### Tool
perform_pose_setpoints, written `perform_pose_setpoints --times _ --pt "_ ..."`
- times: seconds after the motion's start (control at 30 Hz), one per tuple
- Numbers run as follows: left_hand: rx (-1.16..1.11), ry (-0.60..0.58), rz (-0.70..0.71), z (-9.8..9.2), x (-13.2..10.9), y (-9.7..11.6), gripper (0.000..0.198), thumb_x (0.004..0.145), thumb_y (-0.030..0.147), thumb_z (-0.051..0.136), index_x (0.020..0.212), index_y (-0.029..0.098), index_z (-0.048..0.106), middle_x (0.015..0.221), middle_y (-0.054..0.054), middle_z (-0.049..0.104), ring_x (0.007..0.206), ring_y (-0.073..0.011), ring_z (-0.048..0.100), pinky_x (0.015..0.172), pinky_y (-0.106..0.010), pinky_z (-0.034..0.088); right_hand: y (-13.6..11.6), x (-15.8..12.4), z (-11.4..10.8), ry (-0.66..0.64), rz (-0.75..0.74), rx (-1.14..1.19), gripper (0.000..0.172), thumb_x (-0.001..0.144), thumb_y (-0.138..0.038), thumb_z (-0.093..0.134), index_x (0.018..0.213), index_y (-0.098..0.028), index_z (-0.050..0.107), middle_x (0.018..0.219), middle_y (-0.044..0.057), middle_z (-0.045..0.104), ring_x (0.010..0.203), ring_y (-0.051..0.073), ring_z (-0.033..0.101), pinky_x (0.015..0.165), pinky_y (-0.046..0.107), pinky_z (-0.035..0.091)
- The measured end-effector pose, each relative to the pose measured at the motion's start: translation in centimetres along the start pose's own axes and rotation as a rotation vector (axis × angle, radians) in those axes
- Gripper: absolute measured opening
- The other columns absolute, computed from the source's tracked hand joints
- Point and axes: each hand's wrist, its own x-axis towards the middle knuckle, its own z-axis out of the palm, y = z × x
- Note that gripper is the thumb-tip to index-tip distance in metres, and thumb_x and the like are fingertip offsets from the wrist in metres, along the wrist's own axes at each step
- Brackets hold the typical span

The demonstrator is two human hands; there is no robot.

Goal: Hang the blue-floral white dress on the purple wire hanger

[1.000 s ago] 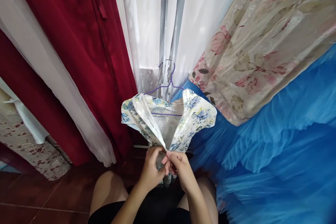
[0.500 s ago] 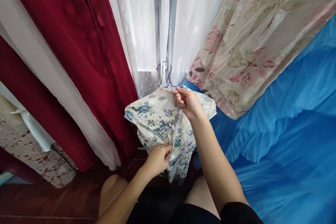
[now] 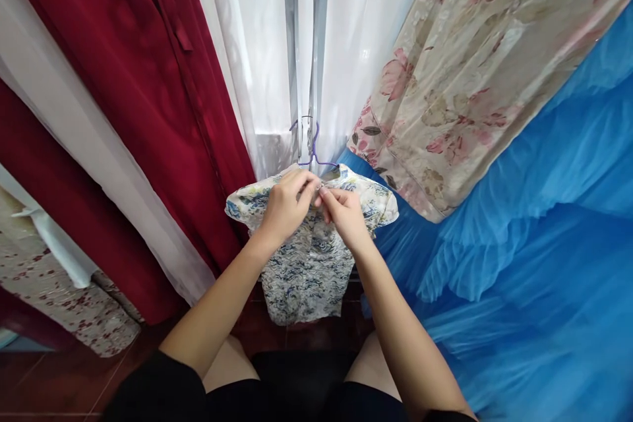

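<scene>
A white shirt with a blue floral print (image 3: 309, 270) hangs in front of me on a purple hanger (image 3: 316, 145). Both hands meet at the top of its front, just under the collar. My left hand (image 3: 291, 201) pinches the fabric edge from the left, fingers curled. Close beside it, my right hand (image 3: 341, 208) pinches the front edge between thumb and fingertips. Whether a button lies between the fingertips is too small to make out. The hands cover part of the shirt's chest; its short sleeves spread out to either side.
Dark red fabric (image 3: 133, 79) and white curtains (image 3: 257, 46) hang on the left and behind the shirt. Grey metal bars (image 3: 316, 33) run down the middle. To the right hang a beige floral cloth (image 3: 455, 92) and blue tulle (image 3: 524, 264). Red tiles (image 3: 64, 376) cover the floor.
My left hand has moved up from the lower front of the shirt to join the right hand near the collar. The lower front now hangs down flatter and wider.
</scene>
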Motion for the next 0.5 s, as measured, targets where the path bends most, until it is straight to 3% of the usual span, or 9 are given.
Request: perform_pose_setpoints --times 0.07,0.17,0.3,0.4,0.47,0.5 --pt "-0.055 0.177 -0.045 -0.8 0.4 -0.9 0.016 0.099 0.027 0.055 0.091 0.018 0.066 0.084 -0.001 0.066 0.082 -0.0143 0.061 0.078 -0.026 0.046 1.9 -0.3 -0.2 -0.015 0.038 -0.078 0.044 0.089 -0.053 0.058 0.062 -0.018 0.066 0.036 -0.005 0.047 0.036 0.010 0.037 0.046 0.025 0.029" --pt "-0.249 0.509 -0.232 -3.4 0.3 -4.6 0.013 0.097 0.026 0.059 0.091 0.016 0.065 0.082 0.000 0.064 0.078 -0.0108 0.061 0.074 -0.021 0.046 4.1 -1.7 -0.1 -0.086 0.114 -0.052 0.045 0.090 -0.052 0.056 0.062 -0.018 0.066 0.036 -0.005 0.048 0.035 0.010 0.037 0.047 0.025 0.028" --pt "-0.753 0.901 -0.780 -5.4 -2.3 -10.8 0.020 0.097 0.016 0.053 0.077 0.015 0.056 0.067 0.005 0.054 0.060 -0.0048 0.052 0.066 -0.014 0.045 4.7 -3.8 1.0 -0.199 0.133 0.051 0.043 0.092 -0.049 0.055 0.067 -0.017 0.069 0.039 -0.005 0.051 0.038 0.009 0.039 0.048 0.024 0.029" --pt "-0.942 0.876 -1.054 -3.3 -6.1 -12.6 0.028 0.093 0.010 0.052 0.067 0.017 0.046 0.057 0.006 0.045 0.051 -0.0059 0.047 0.060 -0.016 0.045 5.0 -4.8 2.0 -0.190 0.175 0.142 0.041 0.091 -0.047 0.057 0.068 -0.016 0.070 0.041 -0.004 0.053 0.039 0.009 0.041 0.047 0.024 0.030" --pt "-1.013 0.772 -1.127 -0.4 -8.8 -12.2 0.026 0.088 0.010 0.060 0.067 0.017 0.047 0.056 0.005 0.047 0.052 -0.0083 0.050 0.061 -0.020 0.049 6.0 -5.6 2.1 -0.025 0.224 0.243 0.039 0.089 -0.048 0.059 0.070 -0.016 0.070 0.042 -0.004 0.051 0.039 0.009 0.038 0.044 0.024 0.027" --pt "-1.056 0.719 -1.159 1.2 -9.9 -11.8 0.025 0.086 0.011 0.062 0.067 0.017 0.048 0.056 0.004 0.048 0.054 -0.0096 0.053 0.062 -0.022 0.050 6.9 -6.0 1.8 0.124 0.230 0.293 0.038 0.088 -0.049 0.060 0.072 -0.016 0.069 0.043 -0.005 0.049 0.039 0.009 0.037 0.043 0.023 0.026"
